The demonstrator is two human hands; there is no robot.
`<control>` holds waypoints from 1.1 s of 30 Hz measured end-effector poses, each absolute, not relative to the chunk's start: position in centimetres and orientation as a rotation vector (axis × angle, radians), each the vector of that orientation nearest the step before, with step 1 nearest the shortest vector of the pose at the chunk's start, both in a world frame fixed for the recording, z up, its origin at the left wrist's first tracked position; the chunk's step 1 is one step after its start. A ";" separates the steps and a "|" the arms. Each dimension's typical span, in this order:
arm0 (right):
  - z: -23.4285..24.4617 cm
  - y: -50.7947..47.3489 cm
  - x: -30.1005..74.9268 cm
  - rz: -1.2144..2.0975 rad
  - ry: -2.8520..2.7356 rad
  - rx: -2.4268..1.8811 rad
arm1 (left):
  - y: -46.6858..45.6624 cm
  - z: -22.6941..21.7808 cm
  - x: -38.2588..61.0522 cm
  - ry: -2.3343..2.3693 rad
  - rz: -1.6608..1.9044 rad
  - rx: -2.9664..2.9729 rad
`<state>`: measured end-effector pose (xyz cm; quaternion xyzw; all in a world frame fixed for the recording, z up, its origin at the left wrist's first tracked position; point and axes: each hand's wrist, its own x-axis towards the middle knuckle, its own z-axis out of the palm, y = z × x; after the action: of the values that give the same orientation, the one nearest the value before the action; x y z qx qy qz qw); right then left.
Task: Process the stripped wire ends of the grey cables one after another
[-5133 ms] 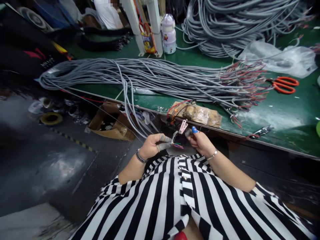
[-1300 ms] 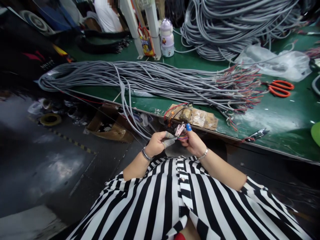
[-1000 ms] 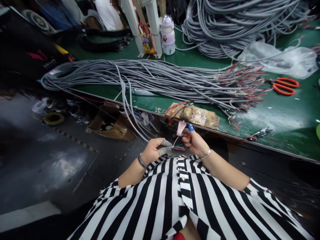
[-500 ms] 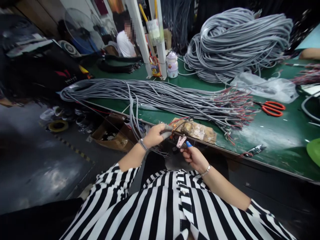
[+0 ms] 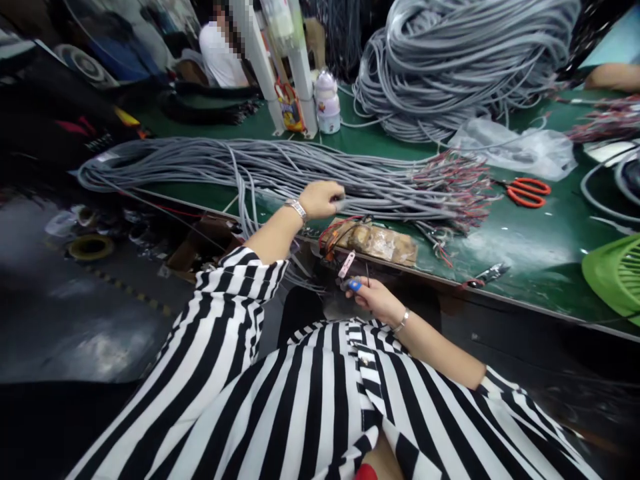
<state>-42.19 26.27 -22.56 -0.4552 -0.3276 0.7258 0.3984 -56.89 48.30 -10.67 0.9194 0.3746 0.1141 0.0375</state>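
My left hand [image 5: 320, 199] is over the front edge of the long grey cable bundle [image 5: 280, 167], its fingers curled together. What they hold, if anything, is hidden. Below the bench edge, my right hand [image 5: 374, 297] is closed in a pinch, a blue cover on its thumb. A small pale-pink clip-like piece [image 5: 346, 265] sticks up from its fingertips. Between the hands, a taped brown block [image 5: 380, 243] lies at the bench edge, with orange and dark wires [image 5: 330, 241] at its left end.
Red-handled scissors [image 5: 529, 192] and a small dark tool [image 5: 487, 275] lie on the green bench [image 5: 530, 247]. Behind are a large cable coil [image 5: 465, 73], a plastic bag [image 5: 520, 147] and a lilac bottle [image 5: 327, 103]. A green basket [image 5: 615, 273] stands at right. A person [image 5: 220, 53] sits beyond.
My left hand has moved up and away from the block to the cable bundle. My right hand stays low near the edge, its pink piece now more upright. The view has shifted.
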 end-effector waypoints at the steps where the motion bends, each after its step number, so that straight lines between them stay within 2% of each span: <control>1: -22.7 26.3 -42.1 1.842 -0.841 -1.147 | 48.0 -10.0 -57.3 1.110 0.550 2.783; 3: -23.1 26.3 -42.1 1.843 -0.863 -1.144 | 46.8 -8.5 -58.2 1.053 0.903 2.659; 5: -23.4 26.2 -42.1 1.846 -0.874 -1.153 | 44.9 -6.8 -58.7 0.990 1.061 2.578; 9: -23.5 26.4 -42.3 1.841 -0.881 -1.179 | 40.9 -5.5 -58.2 0.780 0.795 2.690; 11: -23.4 26.4 -42.4 1.829 -0.898 -1.197 | 39.9 -6.6 -57.4 0.830 0.667 2.707; 13: -23.6 26.4 -42.3 1.807 -0.955 -1.218 | 39.9 -8.4 -56.8 0.961 0.709 2.669; 18: -25.8 25.8 -40.5 1.595 -1.184 -1.336 | 40.0 -13.0 -57.3 1.061 1.061 2.479; 21: -27.2 25.2 -38.8 1.475 -1.197 -1.429 | 36.4 -15.8 -58.9 1.125 1.421 2.156; 23: -27.5 24.8 -38.1 1.410 -1.171 -1.474 | 32.7 -18.3 -60.1 1.163 1.504 1.906; 25: -27.2 24.5 -38.0 1.417 -1.202 -1.455 | 29.3 -21.1 -60.9 1.119 1.306 1.757; 29: -26.5 24.2 -40.0 1.644 -1.480 -1.225 | 26.0 -25.7 -61.3 0.848 0.716 1.625; 33: -27.2 24.1 -43.2 1.584 -1.616 -1.158 | 26.2 -27.2 -60.1 0.719 0.577 1.531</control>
<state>-43.18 24.12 -27.20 -0.4352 -0.6074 0.5953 0.2953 -60.11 26.15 -27.22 0.6676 0.3136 0.2514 0.6267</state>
